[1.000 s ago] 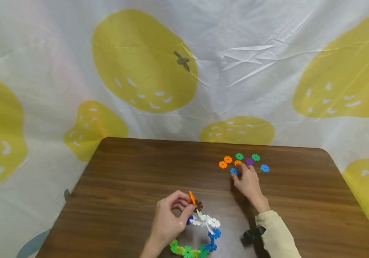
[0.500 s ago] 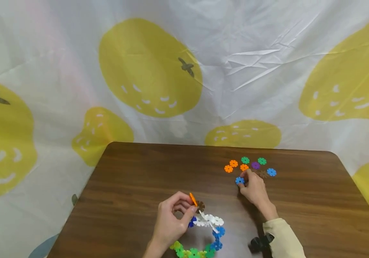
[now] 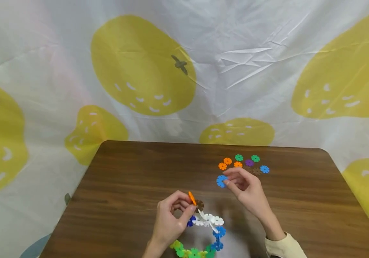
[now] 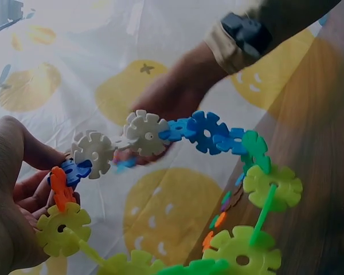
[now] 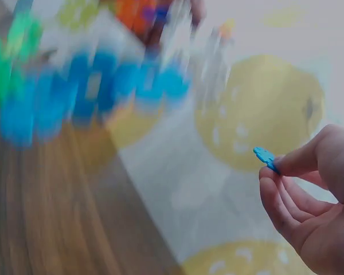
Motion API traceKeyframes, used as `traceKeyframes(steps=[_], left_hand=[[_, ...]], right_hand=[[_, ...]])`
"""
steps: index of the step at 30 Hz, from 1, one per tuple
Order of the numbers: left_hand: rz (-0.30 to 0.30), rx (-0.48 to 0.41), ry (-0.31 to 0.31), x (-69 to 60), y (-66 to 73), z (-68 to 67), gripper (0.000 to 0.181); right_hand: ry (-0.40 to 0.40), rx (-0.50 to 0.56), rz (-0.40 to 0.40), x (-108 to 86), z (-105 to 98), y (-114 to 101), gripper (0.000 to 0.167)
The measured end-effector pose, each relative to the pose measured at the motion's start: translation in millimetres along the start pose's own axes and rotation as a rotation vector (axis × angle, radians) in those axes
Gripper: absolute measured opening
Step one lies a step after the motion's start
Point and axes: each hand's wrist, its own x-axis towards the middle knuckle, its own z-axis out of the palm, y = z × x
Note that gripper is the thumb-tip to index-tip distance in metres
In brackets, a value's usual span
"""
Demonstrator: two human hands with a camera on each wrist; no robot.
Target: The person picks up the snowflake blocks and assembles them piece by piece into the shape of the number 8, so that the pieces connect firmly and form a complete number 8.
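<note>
The left hand (image 3: 173, 218) pinches the joined chain of flower-shaped discs near an orange disc (image 3: 192, 198) and a brown disc (image 3: 199, 205). Below it the chain curves round through white discs (image 3: 207, 219), blue discs (image 3: 219, 232) and green discs (image 3: 194, 253). In the left wrist view the chain forms a loop beside the left hand (image 4: 11, 189), with yellow-green discs (image 4: 273, 187) at the right. A single blue disc (image 3: 222, 181) is pinched between the thumb and fingertips of the right hand (image 3: 247, 190), above the table; the right wrist view also shows this blue disc (image 5: 266, 158).
Loose discs lie at the back right of the brown table (image 3: 133, 172): orange ones (image 3: 222, 166), green ones (image 3: 255, 158), a purple one (image 3: 249, 163), a brown one (image 3: 257, 171) and a blue one (image 3: 264, 169). A white curtain (image 3: 236, 104) with yellow fruit prints hangs behind.
The right hand has picked the blue disc up from the table and moved it left, towards the chain. The left hand has stayed nearly still with its hold on the chain.
</note>
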Motion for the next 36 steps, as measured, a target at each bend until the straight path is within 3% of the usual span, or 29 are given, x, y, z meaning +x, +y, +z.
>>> traceKeyframes(steps=[6, 13, 17, 22, 28, 36], left_hand=[[0.024, -0.003, 0.015, 0.5, 0.2, 0.0, 0.012], [0.060, -0.027, -0.001, -0.5, 2.9, 1.1, 0.009], [0.071, -0.024, -0.033, -2.2, 2.7, 1.9, 0.013], [0.040, -0.026, -0.076, -3.1, 5.0, 3.1, 0.015], [0.086, -0.028, -0.081, -3.4, 4.7, 4.0, 0.012], [0.083, -0.052, -0.083, -4.2, 7.4, 3.5, 0.009]], right_hand=[[-0.088, 0.169, -0.064, -4.1, 12.8, -32.3, 0.024], [-0.143, 0.290, -0.109, -10.2, 21.7, -46.0, 0.022], [-0.141, 0.309, -0.124, -10.5, 24.0, -50.7, 0.020], [-0.151, 0.331, -0.143, -11.0, 25.5, -54.3, 0.020], [-0.175, 0.349, -0.158, -11.8, 26.5, -56.0, 0.020], [-0.154, 0.337, -0.141, -10.7, 28.2, -53.7, 0.016]])
